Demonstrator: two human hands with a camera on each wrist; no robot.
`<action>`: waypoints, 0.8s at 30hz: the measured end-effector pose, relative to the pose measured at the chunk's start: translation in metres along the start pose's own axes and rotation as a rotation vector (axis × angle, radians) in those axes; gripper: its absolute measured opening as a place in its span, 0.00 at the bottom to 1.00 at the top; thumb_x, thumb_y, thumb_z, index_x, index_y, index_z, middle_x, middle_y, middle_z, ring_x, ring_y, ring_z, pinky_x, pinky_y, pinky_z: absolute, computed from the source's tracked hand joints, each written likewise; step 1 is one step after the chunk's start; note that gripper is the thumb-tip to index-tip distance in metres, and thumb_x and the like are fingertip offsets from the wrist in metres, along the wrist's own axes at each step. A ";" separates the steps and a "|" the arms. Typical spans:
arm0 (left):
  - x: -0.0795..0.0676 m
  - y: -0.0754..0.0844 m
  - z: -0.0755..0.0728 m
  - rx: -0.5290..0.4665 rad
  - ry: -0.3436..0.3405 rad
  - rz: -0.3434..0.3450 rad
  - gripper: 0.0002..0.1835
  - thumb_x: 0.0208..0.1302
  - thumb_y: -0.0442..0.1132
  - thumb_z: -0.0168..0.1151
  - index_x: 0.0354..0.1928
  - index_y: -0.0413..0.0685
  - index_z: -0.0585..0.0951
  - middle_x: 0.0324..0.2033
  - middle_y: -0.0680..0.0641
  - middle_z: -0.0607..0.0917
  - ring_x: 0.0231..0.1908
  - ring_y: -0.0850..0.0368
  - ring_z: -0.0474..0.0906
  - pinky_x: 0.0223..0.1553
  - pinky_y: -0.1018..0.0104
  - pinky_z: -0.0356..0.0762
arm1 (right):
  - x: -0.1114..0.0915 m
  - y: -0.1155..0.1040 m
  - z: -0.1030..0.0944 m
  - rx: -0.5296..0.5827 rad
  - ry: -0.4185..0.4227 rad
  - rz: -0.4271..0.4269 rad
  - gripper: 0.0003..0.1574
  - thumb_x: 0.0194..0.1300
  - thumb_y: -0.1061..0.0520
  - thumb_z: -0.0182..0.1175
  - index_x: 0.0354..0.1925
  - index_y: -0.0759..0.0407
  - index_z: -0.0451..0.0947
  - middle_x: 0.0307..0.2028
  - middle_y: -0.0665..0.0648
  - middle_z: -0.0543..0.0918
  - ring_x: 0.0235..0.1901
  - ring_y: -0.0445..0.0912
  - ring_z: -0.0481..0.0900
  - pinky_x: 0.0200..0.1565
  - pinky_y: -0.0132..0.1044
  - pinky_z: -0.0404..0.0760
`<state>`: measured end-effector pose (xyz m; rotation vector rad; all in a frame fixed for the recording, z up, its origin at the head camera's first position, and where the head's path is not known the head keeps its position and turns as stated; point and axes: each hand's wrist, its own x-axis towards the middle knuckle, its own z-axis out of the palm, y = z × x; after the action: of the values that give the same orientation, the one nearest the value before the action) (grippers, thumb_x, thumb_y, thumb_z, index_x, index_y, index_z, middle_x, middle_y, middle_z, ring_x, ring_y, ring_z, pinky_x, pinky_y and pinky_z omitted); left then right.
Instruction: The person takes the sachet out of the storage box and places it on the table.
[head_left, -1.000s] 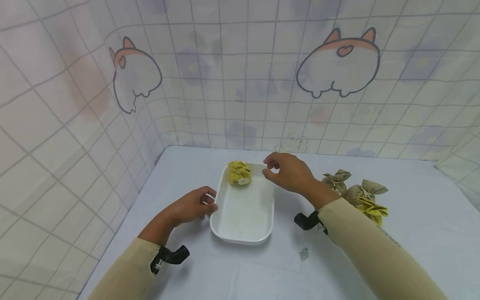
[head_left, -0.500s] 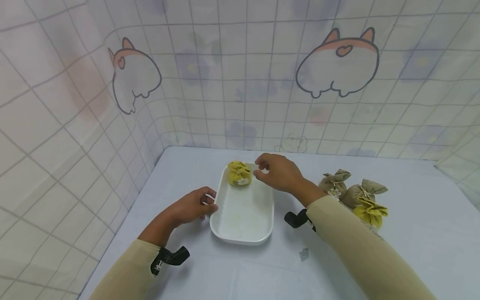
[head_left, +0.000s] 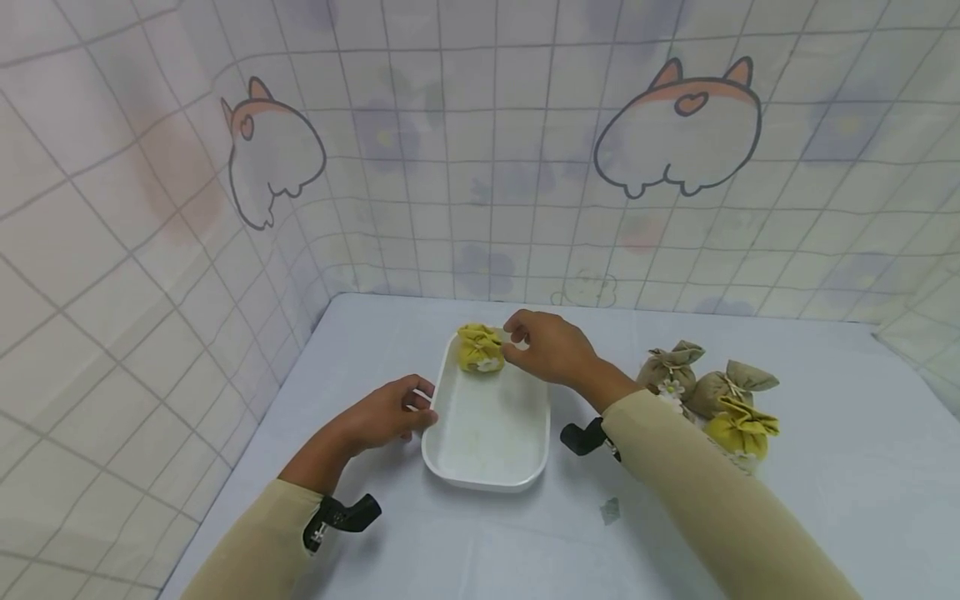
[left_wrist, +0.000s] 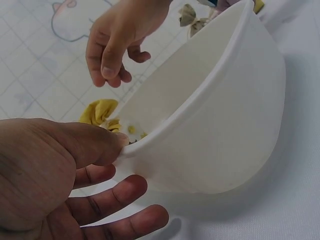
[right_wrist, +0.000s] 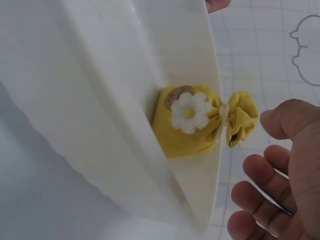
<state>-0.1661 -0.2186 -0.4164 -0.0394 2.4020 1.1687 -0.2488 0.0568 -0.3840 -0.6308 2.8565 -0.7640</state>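
A white tray (head_left: pixel 487 433) with raised walls lies on the table. Inside its far left corner sits a yellow drawstring pouch (right_wrist: pixel 187 122) with a white flower and a tied, gathered neck. My left hand (head_left: pixel 390 412) is at the tray's left side. In the left wrist view its thumb lies on the rim, the index finger against the outer wall, and the other fingers spread loose. My right hand (head_left: pixel 551 346) is over the tray's far right part, fingers loosely bent and holding nothing. Its thumb tip is close to the pouch's gathered top in the right wrist view.
To the right of the tray stand two beige pouches (head_left: pixel 720 393) and another yellow pouch (head_left: pixel 742 429), partly behind the right sleeve. A small grey patch (head_left: pixel 611 510) marks the white tablecloth. A grid-patterned curtain (head_left: pixel 525 167) rises behind the table and on the left.
My right hand has moved left over the tray, closer to the yellow pouch. The left hand and the tray stay in place. More of the pouches at the right shows.
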 end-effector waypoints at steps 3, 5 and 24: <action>-0.001 0.000 0.000 0.002 0.002 0.000 0.19 0.69 0.42 0.68 0.58 0.51 0.76 0.47 0.49 0.83 0.39 0.50 0.80 0.40 0.55 0.79 | 0.002 -0.002 0.002 -0.012 -0.012 -0.007 0.25 0.69 0.43 0.62 0.59 0.52 0.78 0.48 0.50 0.85 0.47 0.47 0.82 0.47 0.47 0.80; -0.001 0.001 0.000 0.002 0.003 -0.001 0.19 0.69 0.42 0.68 0.58 0.51 0.76 0.47 0.49 0.83 0.39 0.50 0.80 0.41 0.55 0.79 | 0.003 -0.003 0.003 -0.018 -0.017 -0.005 0.26 0.69 0.43 0.62 0.59 0.53 0.78 0.49 0.51 0.85 0.48 0.48 0.82 0.47 0.47 0.80; -0.001 0.000 0.000 -0.008 -0.004 -0.002 0.19 0.69 0.42 0.69 0.59 0.52 0.76 0.47 0.49 0.83 0.40 0.50 0.81 0.40 0.56 0.79 | 0.015 -0.004 0.012 -0.016 -0.086 0.040 0.28 0.70 0.41 0.64 0.61 0.54 0.77 0.52 0.53 0.85 0.52 0.49 0.82 0.51 0.49 0.79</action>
<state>-0.1650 -0.2187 -0.4164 -0.0418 2.3933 1.1770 -0.2581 0.0417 -0.3922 -0.5915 2.7904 -0.6918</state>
